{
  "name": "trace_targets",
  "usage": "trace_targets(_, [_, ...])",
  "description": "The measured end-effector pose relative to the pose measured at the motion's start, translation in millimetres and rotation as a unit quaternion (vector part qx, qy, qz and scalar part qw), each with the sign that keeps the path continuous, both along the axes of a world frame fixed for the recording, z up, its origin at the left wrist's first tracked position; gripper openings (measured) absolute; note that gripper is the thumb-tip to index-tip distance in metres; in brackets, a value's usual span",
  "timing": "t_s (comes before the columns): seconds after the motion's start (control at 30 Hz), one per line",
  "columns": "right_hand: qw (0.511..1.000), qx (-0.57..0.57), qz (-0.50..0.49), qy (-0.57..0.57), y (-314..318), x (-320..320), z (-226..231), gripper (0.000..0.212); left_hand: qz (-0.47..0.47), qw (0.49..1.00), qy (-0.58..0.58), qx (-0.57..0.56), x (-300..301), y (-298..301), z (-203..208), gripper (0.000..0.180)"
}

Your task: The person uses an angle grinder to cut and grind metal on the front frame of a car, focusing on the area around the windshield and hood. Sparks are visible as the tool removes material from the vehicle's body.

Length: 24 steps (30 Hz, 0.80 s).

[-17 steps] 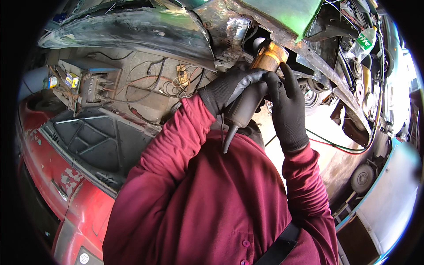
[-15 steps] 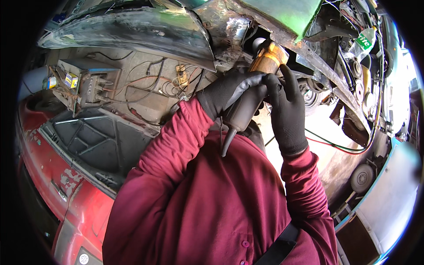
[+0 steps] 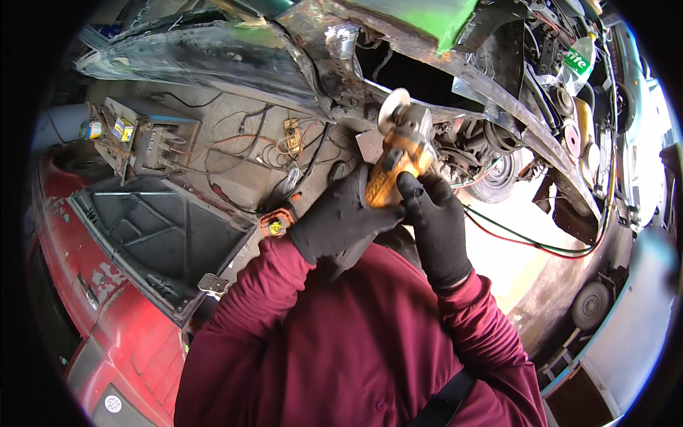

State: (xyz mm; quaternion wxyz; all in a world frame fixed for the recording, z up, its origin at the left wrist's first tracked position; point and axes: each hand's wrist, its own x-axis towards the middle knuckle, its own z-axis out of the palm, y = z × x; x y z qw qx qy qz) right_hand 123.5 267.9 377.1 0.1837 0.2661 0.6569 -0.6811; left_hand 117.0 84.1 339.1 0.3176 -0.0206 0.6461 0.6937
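Head view: yellow angle grinder [image 3: 395, 167] held upper centre of frame, disc [image 3: 392, 110] pointing up and away from the person, close under the bent metal edge [image 3: 455, 67] of the stripped green car body [image 3: 420, 18]. Whether the disc touches the metal cannot be told.

Left hand [image 3: 338, 220], black glove, wrapped around the rear of the grinder body from the left, fingers closed on it. Right hand [image 3: 437, 228], black glove, closed on the grinder from the right and below, thumb up along the yellow casing. Both hands gripping the tool, touching each other at the casing. Dark red sleeves [image 3: 320, 334] come up from the lower edge.

Outward from the tool: just right of the disc, a wheel hub [image 3: 498, 160] with exposed mechanical parts. Below the hub, a red wire and a green wire [image 3: 526, 238] run right across the pale floor. Left of the tool, loose cables [image 3: 277, 153] spread over a dusty surface, with a small orange-and-black item [image 3: 276, 224] near the left wrist. Farther left, a grey box [image 3: 153, 139] with coloured labels. Lower left, a black ribbed panel [image 3: 153, 231] lying on a red car body part [image 3: 107, 327]. Far right, a pale blue panel [image 3: 640, 320] and a small wheel [image 3: 590, 306], well apart from the hands.
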Motion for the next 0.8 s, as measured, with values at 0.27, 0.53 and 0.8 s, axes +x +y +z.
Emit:
trace_targets(0.27, [0.999,-0.009,0.032,-0.04,87,75,-47,0.057,-0.074,0.956,0.088,-0.27,86,91,-28,0.073])
trace_targets(0.53, [0.995,-0.049,0.055,-0.061,136,124,-59,0.057,-0.047,0.946,0.135,-0.292,146,138,-40,0.072])
trace_targets(0.8, [0.986,-0.13,0.1,-0.011,142,141,-77,0.045,-0.043,0.94,0.079,-0.33,172,141,-42,0.076])
